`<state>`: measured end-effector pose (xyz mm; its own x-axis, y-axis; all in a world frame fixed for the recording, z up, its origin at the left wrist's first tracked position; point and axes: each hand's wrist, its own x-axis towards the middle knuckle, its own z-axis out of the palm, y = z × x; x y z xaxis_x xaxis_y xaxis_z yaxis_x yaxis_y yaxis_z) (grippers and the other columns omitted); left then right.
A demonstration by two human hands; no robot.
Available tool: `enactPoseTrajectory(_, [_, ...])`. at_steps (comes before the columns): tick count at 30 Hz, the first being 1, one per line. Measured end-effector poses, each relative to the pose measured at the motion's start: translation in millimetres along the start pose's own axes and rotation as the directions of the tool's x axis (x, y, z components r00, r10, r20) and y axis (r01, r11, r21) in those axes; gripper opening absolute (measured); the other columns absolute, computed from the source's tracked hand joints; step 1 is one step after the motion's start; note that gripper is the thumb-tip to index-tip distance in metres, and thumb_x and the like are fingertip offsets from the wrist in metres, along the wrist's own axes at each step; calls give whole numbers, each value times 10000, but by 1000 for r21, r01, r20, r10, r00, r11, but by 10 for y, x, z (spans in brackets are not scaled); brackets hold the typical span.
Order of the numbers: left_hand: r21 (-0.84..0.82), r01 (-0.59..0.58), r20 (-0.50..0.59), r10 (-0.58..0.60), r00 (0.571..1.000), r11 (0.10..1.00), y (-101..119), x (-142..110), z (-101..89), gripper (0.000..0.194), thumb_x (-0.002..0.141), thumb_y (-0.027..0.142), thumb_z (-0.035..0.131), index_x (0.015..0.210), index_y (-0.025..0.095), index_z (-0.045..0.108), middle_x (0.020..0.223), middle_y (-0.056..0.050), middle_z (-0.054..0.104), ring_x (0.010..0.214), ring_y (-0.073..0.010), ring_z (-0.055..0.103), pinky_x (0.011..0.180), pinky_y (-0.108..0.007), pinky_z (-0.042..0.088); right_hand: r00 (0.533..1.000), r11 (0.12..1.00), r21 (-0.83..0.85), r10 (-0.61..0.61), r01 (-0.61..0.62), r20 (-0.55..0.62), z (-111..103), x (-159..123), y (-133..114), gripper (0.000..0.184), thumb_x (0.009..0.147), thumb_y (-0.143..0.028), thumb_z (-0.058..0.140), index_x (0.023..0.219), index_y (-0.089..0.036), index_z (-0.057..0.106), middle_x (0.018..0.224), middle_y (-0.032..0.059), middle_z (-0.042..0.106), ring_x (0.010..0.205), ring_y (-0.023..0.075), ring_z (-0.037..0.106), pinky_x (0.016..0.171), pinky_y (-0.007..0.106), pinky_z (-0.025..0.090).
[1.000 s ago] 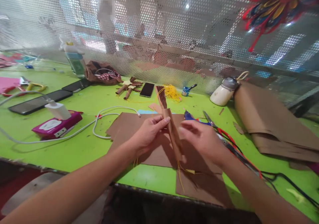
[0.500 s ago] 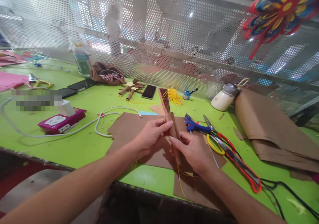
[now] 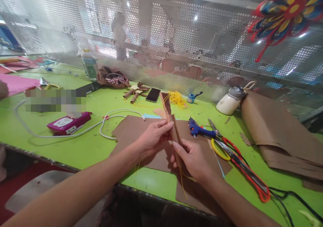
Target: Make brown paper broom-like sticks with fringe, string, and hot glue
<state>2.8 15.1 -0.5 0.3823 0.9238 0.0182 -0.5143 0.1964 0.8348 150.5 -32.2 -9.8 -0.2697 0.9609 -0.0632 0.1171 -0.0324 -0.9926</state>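
Both hands hold a brown paper roll (image 3: 172, 121), tilted, with a fringe of thin brown strips (image 3: 165, 100) fanning out of its top end. My left hand (image 3: 155, 136) pinches the roll near its upper part, thumb in front. Lower down, my right hand (image 3: 190, 154) is closed round it with the thumb pressed on the front. A yellow string (image 3: 183, 186) hangs from the roll's bottom end. Flat brown paper (image 3: 131, 132) lies on the table beneath the hands. Close by on the right are a blue glue gun (image 3: 199, 129) and scissors (image 3: 220, 146).
On the green table (image 3: 101, 156) sit a purple power strip (image 3: 69, 122), a white cable (image 3: 121, 110), a phone (image 3: 152, 94), yellow string (image 3: 177, 99), a small blue jar (image 3: 191, 98), a cream bottle (image 3: 228, 100) and folded brown paper (image 3: 275, 126). A perforated screen (image 3: 151, 35) stands behind.
The whole view has shifted slightly, so the table things appear a little farther right. Both hands keep their hold on the paper roll, with little change.
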Motion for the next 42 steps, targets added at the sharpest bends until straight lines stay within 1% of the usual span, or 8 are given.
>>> enactPoseTrajectory(5, [2,26,42,-26,999,1000,-13,-18,-13,223,798,336,678,819,119,635,720,-30,639,646,-100,569,667,-233,439,1000,1000,17,17,-17,-4,18,-27,-13,370,831,-513,560,768,-148,566,544,-2,605,426,103,556,444,217,459])
enactPoseTrajectory(8, [14,26,54,-27,998,1000,-12,-39,-4,245,800,362,673,860,127,641,761,-35,643,667,-106,570,678,-239,437,1000,999,25,26,-26,0,32,-58,-41,384,831,-517,559,740,-144,564,540,9,608,429,103,558,445,211,448])
enactPoseTrajectory(14, [20,28,94,-30,995,999,27,-52,6,255,812,371,660,879,125,640,757,-34,630,660,-109,568,677,-241,443,999,998,65,-18,14,51,56,-77,3,369,869,-491,531,769,-138,572,573,10,610,445,85,540,449,194,414])
enactPoseTrajectory(23, [11,55,57,-55,997,998,57,-49,-1,238,804,351,673,867,123,643,748,-30,627,653,-111,582,677,-253,473,994,994,106,-37,26,106,70,-87,18,352,871,-483,533,782,-143,553,575,1,601,438,83,526,452,201,402])
enactPoseTrajectory(28, [12,26,36,-26,999,1000,77,-56,24,222,793,291,690,946,134,652,806,-31,636,674,-101,588,686,-240,481,996,991,134,-41,29,85,86,-87,8,360,862,-493,540,780,-142,546,578,7,600,448,88,529,462,209,404])
enactPoseTrajectory(34, [59,32,43,-34,998,998,65,-45,8,181,757,231,722,881,110,671,789,-49,654,674,-102,595,684,-226,473,998,990,138,-41,33,52,94,-91,4,366,848,-502,552,789,-141,547,572,6,602,450,98,540,456,214,406])
enactPoseTrajectory(39, [57,58,95,-63,994,997,23,-46,-22,193,774,266,708,867,99,684,766,-42,652,656,-93,585,666,-217,460,998,987,160,-22,13,56,97,-94,-20,393,836,-531,547,783,-142,548,567,4,602,439,101,540,438,213,402])
enactPoseTrajectory(42, [53,72,97,-77,992,996,2,-48,-24,232,767,308,712,878,106,682,755,-46,656,642,-105,588,657,-235,463,998,986,164,-19,9,61,108,-82,5,392,837,-534,542,787,-145,546,579,7,609,450,107,551,455,222,417])
